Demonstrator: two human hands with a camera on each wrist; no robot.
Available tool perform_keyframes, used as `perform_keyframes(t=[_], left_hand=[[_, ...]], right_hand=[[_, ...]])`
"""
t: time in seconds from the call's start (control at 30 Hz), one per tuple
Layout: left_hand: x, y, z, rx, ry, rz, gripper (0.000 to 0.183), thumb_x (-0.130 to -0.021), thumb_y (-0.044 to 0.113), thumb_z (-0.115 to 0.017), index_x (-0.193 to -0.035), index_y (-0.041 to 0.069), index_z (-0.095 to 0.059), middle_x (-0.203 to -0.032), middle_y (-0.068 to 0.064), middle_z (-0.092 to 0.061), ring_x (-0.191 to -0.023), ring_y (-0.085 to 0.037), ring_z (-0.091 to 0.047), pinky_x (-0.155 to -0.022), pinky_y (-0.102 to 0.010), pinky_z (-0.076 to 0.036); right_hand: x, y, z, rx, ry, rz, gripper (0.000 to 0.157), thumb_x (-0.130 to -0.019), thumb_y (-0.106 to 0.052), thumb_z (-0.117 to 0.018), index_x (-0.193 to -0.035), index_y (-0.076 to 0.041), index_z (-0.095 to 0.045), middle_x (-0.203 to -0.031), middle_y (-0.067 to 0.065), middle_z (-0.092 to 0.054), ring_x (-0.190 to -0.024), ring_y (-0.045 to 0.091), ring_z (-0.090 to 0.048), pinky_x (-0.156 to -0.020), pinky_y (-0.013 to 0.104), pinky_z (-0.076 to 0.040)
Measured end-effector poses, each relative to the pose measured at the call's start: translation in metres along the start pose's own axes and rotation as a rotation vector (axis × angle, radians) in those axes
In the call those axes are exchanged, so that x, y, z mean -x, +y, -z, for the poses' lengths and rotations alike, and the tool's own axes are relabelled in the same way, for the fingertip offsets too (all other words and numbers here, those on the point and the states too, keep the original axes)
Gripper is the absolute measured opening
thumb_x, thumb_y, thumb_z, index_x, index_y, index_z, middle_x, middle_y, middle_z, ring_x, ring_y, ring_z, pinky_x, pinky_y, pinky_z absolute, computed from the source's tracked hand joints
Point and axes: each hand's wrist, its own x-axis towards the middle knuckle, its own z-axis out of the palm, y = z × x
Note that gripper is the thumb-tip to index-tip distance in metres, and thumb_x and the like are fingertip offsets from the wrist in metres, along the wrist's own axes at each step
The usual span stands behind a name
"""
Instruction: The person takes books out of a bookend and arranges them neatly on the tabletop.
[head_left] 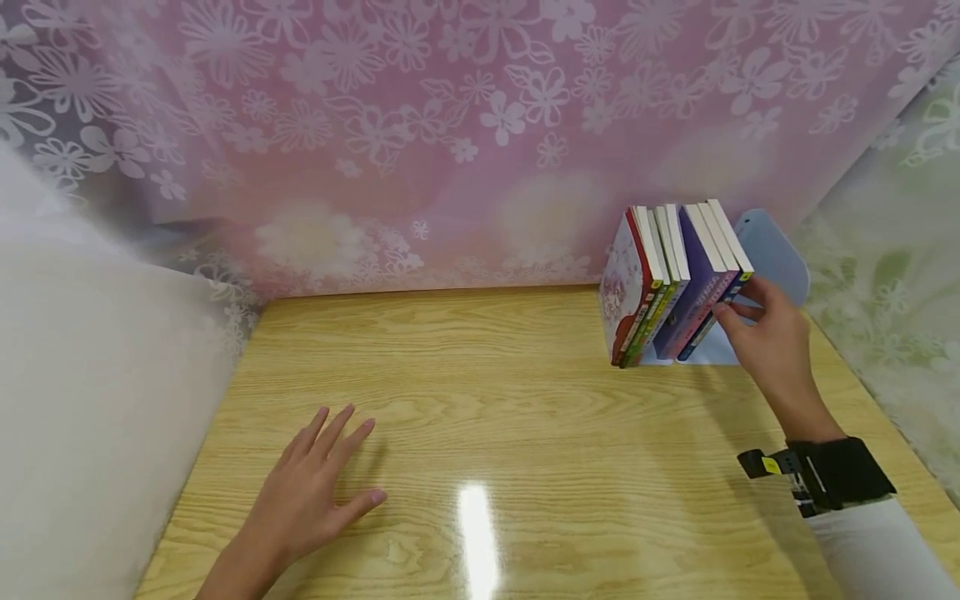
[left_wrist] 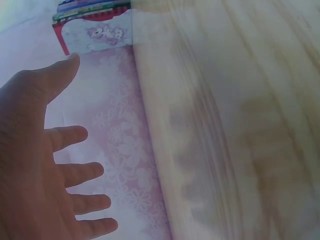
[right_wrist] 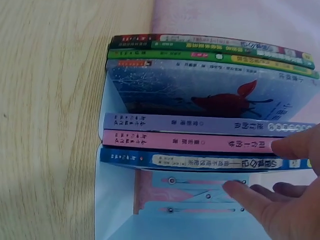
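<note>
In the head view my right hand [head_left: 776,333] is at the right end of a row of upright books. Its thumb overlaps the spines of a pink book [right_wrist: 190,141] and a dark blue book [right_wrist: 135,157]; contact is unclear. A visible gap separates the forefinger from the blue book's outer side. A purple book [right_wrist: 165,121] stands beside the pink one. Further left are several thin books, including one with a red fox-like animal on its blue cover [right_wrist: 200,95]. A light blue bookend [head_left: 776,250] holds the row. My left hand [head_left: 307,487] hovers with spread fingers, holding nothing.
The wood-grain table [head_left: 420,400] runs beneath both hands. A pink floral cloth [head_left: 450,167] hangs along its back edge, and a pale floral cloth [head_left: 892,275] covers the right side. White fabric [head_left: 90,400] bulges along the left edge.
</note>
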Motion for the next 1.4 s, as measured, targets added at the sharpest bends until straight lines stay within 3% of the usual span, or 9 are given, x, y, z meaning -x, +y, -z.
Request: perform_keyframes(t=[0.2,0.37,0.43,0.53,0.63,0.73,0.93,1.2,1.4], left_hand=[[0.000,0.007,-0.004,0.002,0.004,-0.018,0.082,-0.083,0.071,-0.052,-0.148,0.027,-0.031,-0.154,-0.006,-0.026,-0.140,-0.036,-0.015,-0.101,-0.062,-0.030],[-0.001,0.012,-0.006,0.001,0.008,-0.036,0.081,-0.083,0.072,-0.051,-0.148,0.026,-0.032,-0.154,-0.007,-0.025,-0.139,-0.036,-0.016,-0.101,-0.061,-0.030],[-0.002,0.014,-0.006,0.003,0.004,-0.042,0.081,-0.083,0.072,-0.050,-0.148,0.026,-0.032,-0.154,-0.007,-0.025,-0.140,-0.035,-0.014,-0.102,-0.060,-0.030],[-0.003,0.017,-0.008,0.004,0.004,-0.051,0.081,-0.083,0.072,-0.050,-0.148,0.026,-0.031,-0.154,-0.007,-0.025,-0.140,-0.034,-0.013,-0.103,-0.060,-0.028],[-0.006,0.020,-0.008,0.007,0.020,-0.069,0.081,-0.083,0.071,-0.051,-0.148,0.026,-0.032,-0.154,-0.007,-0.026,-0.140,-0.034,-0.013,-0.102,-0.060,-0.029],[-0.010,0.023,-0.009,0.012,0.039,-0.097,0.081,-0.083,0.069,-0.054,-0.147,0.024,-0.033,-0.154,-0.008,-0.027,-0.140,-0.035,-0.015,-0.100,-0.061,-0.032],[-0.019,0.027,-0.011,0.007,0.071,-0.138,0.081,-0.083,0.068,-0.054,-0.147,0.023,-0.035,-0.153,-0.009,-0.029,-0.139,-0.035,-0.016,-0.102,-0.059,-0.031],[-0.036,0.029,-0.015,0.014,0.048,-0.152,0.080,-0.085,0.070,-0.049,-0.149,0.024,-0.030,-0.154,-0.009,-0.026,-0.140,-0.033,-0.014,-0.105,-0.058,-0.028],[-0.046,0.029,-0.016,0.023,0.055,-0.160,0.082,-0.084,0.071,-0.049,-0.149,0.025,-0.029,-0.154,-0.009,-0.026,-0.140,-0.034,-0.014,-0.104,-0.059,-0.028]], right_hand=[[-0.007,0.001,-0.002,0.026,0.009,0.024,0.056,-0.095,-0.029,-0.055,-0.142,-0.005,-0.039,-0.131,0.022,-0.053,-0.106,0.038,-0.058,-0.066,0.012,-0.044],[-0.011,0.000,-0.006,0.040,0.033,0.069,0.046,-0.093,-0.022,-0.055,-0.131,0.002,-0.049,-0.116,0.028,-0.060,-0.096,0.037,-0.061,-0.062,0.006,-0.035],[-0.012,-0.001,-0.007,0.058,0.059,0.109,0.039,-0.091,-0.018,-0.057,-0.123,0.004,-0.056,-0.105,0.027,-0.064,-0.087,0.033,-0.063,-0.059,0.007,-0.035],[-0.014,-0.002,-0.008,0.107,0.083,0.146,0.024,-0.089,-0.016,-0.057,-0.101,0.003,-0.063,-0.078,0.022,-0.064,-0.064,0.028,-0.057,-0.049,0.020,-0.034],[-0.015,-0.004,-0.007,0.166,0.097,0.150,0.021,-0.089,-0.017,-0.055,-0.076,-0.001,-0.056,-0.055,0.014,-0.050,-0.047,0.026,-0.040,-0.044,0.034,-0.024],[-0.013,-0.005,-0.004,0.204,0.099,0.133,0.030,-0.089,-0.019,-0.054,-0.065,-0.004,-0.045,-0.049,0.009,-0.039,-0.042,0.025,-0.032,-0.042,0.036,-0.018],[-0.005,-0.004,0.001,0.228,0.094,0.116,0.030,-0.090,-0.024,-0.057,-0.073,-0.001,-0.047,-0.058,0.014,-0.048,-0.044,0.026,-0.038,-0.041,0.037,-0.025],[0.010,-0.004,0.011,0.226,0.049,0.126,0.032,-0.089,-0.024,-0.058,-0.089,0.007,-0.049,-0.077,0.031,-0.057,-0.048,0.030,-0.049,-0.040,0.037,-0.035],[0.022,-0.012,0.018,0.238,0.010,0.105,0.037,-0.089,-0.023,-0.057,-0.097,0.012,-0.050,-0.083,0.035,-0.059,-0.055,0.036,-0.056,-0.039,0.036,-0.040]])
